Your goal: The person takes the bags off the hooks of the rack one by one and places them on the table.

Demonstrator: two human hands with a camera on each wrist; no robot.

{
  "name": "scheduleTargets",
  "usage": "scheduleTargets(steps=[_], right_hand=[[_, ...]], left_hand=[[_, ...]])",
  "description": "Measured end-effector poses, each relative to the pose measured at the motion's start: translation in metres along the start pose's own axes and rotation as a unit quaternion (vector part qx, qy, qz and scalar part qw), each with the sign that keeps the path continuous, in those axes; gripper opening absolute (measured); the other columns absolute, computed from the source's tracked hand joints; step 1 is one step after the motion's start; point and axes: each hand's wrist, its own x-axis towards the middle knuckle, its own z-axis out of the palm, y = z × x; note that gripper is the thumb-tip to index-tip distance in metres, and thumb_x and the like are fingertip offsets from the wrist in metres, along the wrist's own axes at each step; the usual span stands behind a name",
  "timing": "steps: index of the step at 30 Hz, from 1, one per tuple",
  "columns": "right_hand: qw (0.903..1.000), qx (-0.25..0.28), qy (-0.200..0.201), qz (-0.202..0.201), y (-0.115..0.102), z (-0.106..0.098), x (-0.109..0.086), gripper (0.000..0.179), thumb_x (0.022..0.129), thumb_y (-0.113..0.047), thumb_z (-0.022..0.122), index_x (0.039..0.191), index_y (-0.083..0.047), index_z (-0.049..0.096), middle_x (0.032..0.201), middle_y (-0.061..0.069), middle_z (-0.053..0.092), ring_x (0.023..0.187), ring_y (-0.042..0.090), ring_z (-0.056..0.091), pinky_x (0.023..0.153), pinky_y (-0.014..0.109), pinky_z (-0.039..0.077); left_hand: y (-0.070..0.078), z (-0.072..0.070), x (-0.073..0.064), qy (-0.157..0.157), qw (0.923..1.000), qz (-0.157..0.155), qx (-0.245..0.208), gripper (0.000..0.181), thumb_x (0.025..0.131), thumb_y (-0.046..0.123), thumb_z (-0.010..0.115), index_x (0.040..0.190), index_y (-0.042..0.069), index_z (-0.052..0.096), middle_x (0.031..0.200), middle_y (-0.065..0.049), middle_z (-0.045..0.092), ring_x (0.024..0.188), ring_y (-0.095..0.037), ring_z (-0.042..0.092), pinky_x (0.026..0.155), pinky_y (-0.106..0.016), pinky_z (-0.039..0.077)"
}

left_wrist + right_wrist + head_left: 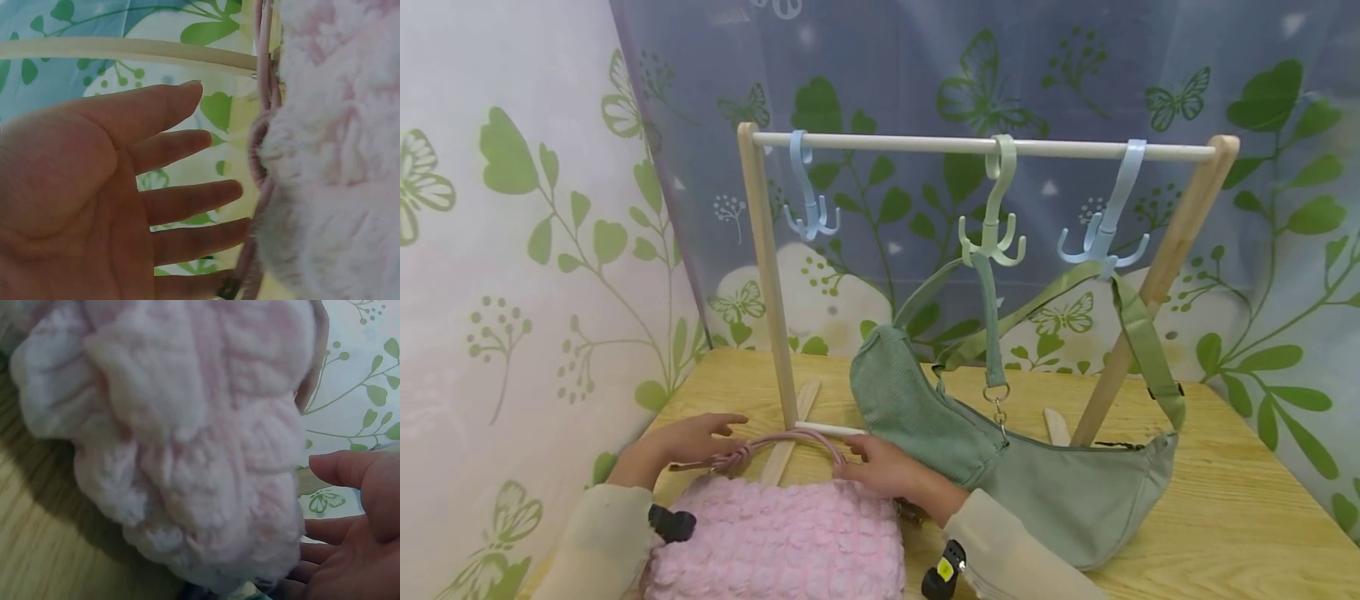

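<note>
At far left, the person's left hand (695, 438) grips nothing; its fingers are extended and spread beside the knot (741, 455) in the pink cord strap (790, 435). The strap arches above the puffy pink quilted handbag (782, 537), which is between the forearms, in front of the wooden garment rack (767, 283). With neither hand closed round it, the strap could flop over or the bag tip, its soft body giving little support. The knot might also loosen if pulled unevenly.

Above, the left blue four-prong hook (811, 218) bears no bag. The right hand (891, 471) is at the strap's right end, thumb extended, fingers partly hidden behind the bag; it appears to clasp nothing.

Just beyond that hand, a green corduroy shoulder bag (917, 408) hangs from the pale green hook (992, 237). A careless elbow or wrist could set it swinging into the olive crescent bag (1067, 496) on the right blue hook (1112, 212), perhaps unseating a strap.
</note>
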Motion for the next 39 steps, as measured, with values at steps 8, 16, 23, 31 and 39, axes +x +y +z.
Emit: scheduleTargets(steps=[8, 16, 23, 31, 39], right_hand=[[0.9989, -0.04, -0.01, -0.023, -0.001, -0.015, -0.012, 0.059, 0.096, -0.029, 0.061, 0.144, 0.0, 0.043, 0.143, 0.022, 0.046, 0.132, 0.038, 0.043, 0.103, 0.053, 0.04], [0.9977, -0.046, -0.015, -0.048, -0.016, -0.035, -0.034, 0.061, 0.097, -0.029, 0.061, 0.148, -0.004, 0.038, 0.146, 0.022, 0.043, 0.132, 0.04, 0.042, 0.102, 0.055, 0.04], [0.9935, -0.077, 0.0, -0.084, -0.029, -0.049, -0.049, 0.064, 0.097, -0.029, 0.062, 0.148, -0.003, 0.036, 0.149, 0.019, 0.041, 0.136, 0.037, 0.039, 0.105, 0.054, 0.038], [0.9904, -0.059, 0.025, -0.122, -0.042, -0.068, -0.068, 0.061, 0.097, -0.022, 0.062, 0.149, -0.002, 0.036, 0.15, 0.017, 0.04, 0.135, 0.039, 0.039, 0.108, 0.054, 0.035], [0.9849, -0.023, 0.041, -0.167, -0.06, -0.087, -0.086, 0.058, 0.098, -0.021, 0.061, 0.147, 0.0, 0.037, 0.148, 0.017, 0.042, 0.136, 0.033, 0.041, 0.11, 0.046, 0.035]], left_hand=[[0.022, -0.01, -0.013, 0.027, 0.9962, 0.0, 0.083, 0.058, 0.096, 0.034, 0.06, 0.139, -0.003, 0.047, 0.134, -0.034, 0.049, 0.12, -0.052, 0.048, 0.096, -0.062, 0.04], [0.037, -0.021, -0.022, 0.039, 0.9916, 0.033, 0.119, 0.054, 0.097, 0.027, 0.06, 0.137, -0.007, 0.047, 0.135, -0.033, 0.049, 0.12, -0.052, 0.048, 0.096, -0.06, 0.041], [0.064, -0.026, -0.03, 0.017, 0.9915, 0.058, 0.115, 0.054, 0.098, 0.028, 0.059, 0.141, -0.003, 0.045, 0.136, -0.031, 0.049, 0.122, -0.049, 0.048, 0.097, -0.06, 0.041], [0.098, -0.026, -0.038, -0.001, 0.9913, 0.07, 0.111, 0.055, 0.1, 0.035, 0.056, 0.145, 0.005, 0.044, 0.131, -0.022, 0.057, 0.114, -0.036, 0.059, 0.096, -0.056, 0.043], [0.13, -0.032, -0.043, -0.022, 0.9916, 0.071, 0.106, 0.056, 0.1, 0.042, 0.052, 0.149, 0.016, 0.041, 0.139, -0.016, 0.052, 0.127, -0.038, 0.05, 0.101, -0.056, 0.04]])
